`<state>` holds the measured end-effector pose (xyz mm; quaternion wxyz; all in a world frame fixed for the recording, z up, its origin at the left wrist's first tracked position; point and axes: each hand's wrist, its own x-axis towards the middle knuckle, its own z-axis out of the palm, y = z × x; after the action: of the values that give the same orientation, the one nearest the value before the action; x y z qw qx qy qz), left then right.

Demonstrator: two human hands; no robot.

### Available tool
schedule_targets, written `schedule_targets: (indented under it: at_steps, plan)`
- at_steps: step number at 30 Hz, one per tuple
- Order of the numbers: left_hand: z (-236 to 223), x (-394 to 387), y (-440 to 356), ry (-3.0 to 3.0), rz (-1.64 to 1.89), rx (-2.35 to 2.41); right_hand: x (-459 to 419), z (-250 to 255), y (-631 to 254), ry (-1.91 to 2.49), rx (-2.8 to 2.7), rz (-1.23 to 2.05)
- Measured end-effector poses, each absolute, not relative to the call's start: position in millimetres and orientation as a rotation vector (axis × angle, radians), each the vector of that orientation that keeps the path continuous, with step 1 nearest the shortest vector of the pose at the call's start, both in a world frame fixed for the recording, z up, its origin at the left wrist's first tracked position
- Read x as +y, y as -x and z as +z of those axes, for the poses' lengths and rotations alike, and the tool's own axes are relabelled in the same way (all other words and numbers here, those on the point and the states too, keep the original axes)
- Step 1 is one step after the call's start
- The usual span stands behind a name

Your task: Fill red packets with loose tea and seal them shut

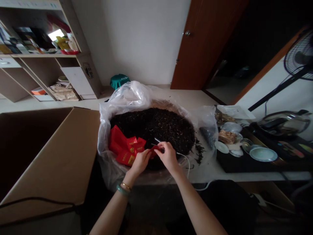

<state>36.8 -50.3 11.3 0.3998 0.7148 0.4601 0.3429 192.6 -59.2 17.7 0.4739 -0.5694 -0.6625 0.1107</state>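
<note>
My left hand [141,161] pinches one edge of a small red packet [154,149]. On the packet's other side are the closed fingers of my right hand [168,156]. Two thin, pale prongs [157,140] stick out by the right fingers; I cannot make out the tool they belong to. Both hands are over a heap of dark, loose tea leaves [161,122] inside a clear plastic bag [104,133]. Several red packets with gold print [124,147] lie on the leaves, left of my hands. A white cable [188,163] runs down beside my right wrist.
At left stands an open cardboard box [66,156]. On the right, a dark tray [234,166] bears a pale bowl [263,154], a small white cup [221,147] and a glass kettle [285,124]. Some leaves [199,151] are spilled beside the bag. A fan [299,58] stands at far right.
</note>
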Motion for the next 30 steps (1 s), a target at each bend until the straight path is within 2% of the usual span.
schedule_targets:
  at_steps: [7,16,24,30]
  plan:
    - [16.7,-54.6,-29.8,-1.751,0.850,1.232,-56.3,17.2,-187.1,1.487,-1.752,0.287]
    - [18.0,-46.7,-17.1,-1.634,0.919,1.186,-58.0,30.3,-199.1,1.384,-1.900,0.053]
    - [24.7,-54.2,-18.4,-1.873,0.911,1.289,-68.0,32.7,-199.0,1.457,-1.797,0.294]
    - [28.2,-51.6,-12.5,-1.965,0.831,1.220,-71.6,45.5,-197.0,1.367,-1.740,0.745]
